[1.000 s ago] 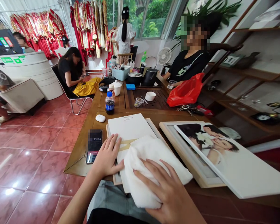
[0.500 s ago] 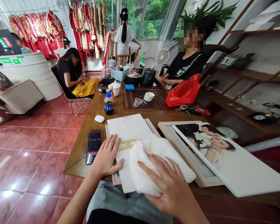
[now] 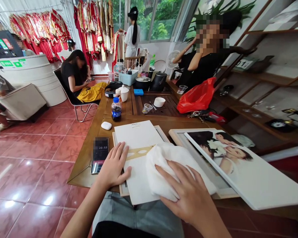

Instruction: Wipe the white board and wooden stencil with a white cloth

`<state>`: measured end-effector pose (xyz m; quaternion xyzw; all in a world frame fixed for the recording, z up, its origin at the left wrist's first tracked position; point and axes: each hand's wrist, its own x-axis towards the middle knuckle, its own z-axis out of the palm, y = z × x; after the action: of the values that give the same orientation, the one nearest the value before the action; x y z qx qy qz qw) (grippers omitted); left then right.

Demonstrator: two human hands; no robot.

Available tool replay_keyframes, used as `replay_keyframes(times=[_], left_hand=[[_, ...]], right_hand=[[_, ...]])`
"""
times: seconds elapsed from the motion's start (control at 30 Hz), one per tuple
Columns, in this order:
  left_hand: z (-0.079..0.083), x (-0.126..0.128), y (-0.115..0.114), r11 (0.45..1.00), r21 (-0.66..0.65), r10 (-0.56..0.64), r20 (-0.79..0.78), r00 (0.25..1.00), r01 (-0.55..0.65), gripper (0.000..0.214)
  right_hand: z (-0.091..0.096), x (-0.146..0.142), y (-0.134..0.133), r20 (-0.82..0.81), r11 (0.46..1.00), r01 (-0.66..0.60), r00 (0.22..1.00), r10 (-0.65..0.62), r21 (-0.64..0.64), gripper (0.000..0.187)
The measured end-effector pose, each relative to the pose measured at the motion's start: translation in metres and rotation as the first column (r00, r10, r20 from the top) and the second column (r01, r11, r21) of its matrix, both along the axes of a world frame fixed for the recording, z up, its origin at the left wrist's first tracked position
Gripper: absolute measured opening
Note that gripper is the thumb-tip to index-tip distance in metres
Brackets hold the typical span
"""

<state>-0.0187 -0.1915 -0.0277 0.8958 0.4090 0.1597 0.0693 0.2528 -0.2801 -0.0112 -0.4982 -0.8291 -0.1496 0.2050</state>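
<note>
A white album or board (image 3: 136, 134) with a gold band (image 3: 139, 152) across it lies at a slant in front of me, on top of a pale wooden frame (image 3: 124, 189). Flat on its left edge rests my left hand (image 3: 114, 167), fingers stretched out and holding nothing. My right hand (image 3: 188, 190) grips a bunched white cloth (image 3: 161, 155), pressed against the board's right side. The cloth hides part of the board and reaches over toward a second pale frame (image 3: 176, 138). On that frame, a wedding photo panel (image 3: 253, 178) lies at an angle.
Left of the board are a phone (image 3: 100, 155), an earbud case (image 3: 106, 125) and a dark drink bottle (image 3: 116, 110). Farther back lie a white bowl (image 3: 159, 102), a red plastic bag (image 3: 197, 99) and keys. One person sits across the table, another on a chair at left.
My right hand has slid the cloth to the right, uncovering more of the gold band. My left hand stays put. The person across has raised their hands to their face.
</note>
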Motion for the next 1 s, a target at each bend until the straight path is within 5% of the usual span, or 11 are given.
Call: replay_keyframes(times=[0.3, 0.47, 0.7, 1.0], left_hand=[[-0.004, -0.003, 0.002, 0.999, -0.034, -0.034, 0.047, 0.998, 0.036, 0.081], [-0.002, -0.002, 0.001, 0.999, -0.036, -0.013, 0.039, 0.999, 0.014, 0.074], [-0.002, -0.001, 0.000, 0.999, -0.049, -0.014, 0.059, 0.998, 0.017, 0.074], [-0.004, -0.003, 0.002, 0.997, -0.059, -0.040, 0.093, 0.995, 0.045, 0.079]], right_hand=[[0.010, -0.036, -0.011, -0.027, 0.964, -0.255, 0.967, 0.254, -0.070, 0.078], [0.012, -0.020, -0.009, -0.041, 0.975, -0.207, 0.978, 0.205, -0.077, 0.074], [0.003, 0.011, -0.001, -0.026, 0.999, 0.047, 0.999, -0.048, -0.019, 0.056], [0.010, -0.042, -0.005, -0.060, 0.982, -0.167, 0.985, 0.162, -0.093, 0.067]])
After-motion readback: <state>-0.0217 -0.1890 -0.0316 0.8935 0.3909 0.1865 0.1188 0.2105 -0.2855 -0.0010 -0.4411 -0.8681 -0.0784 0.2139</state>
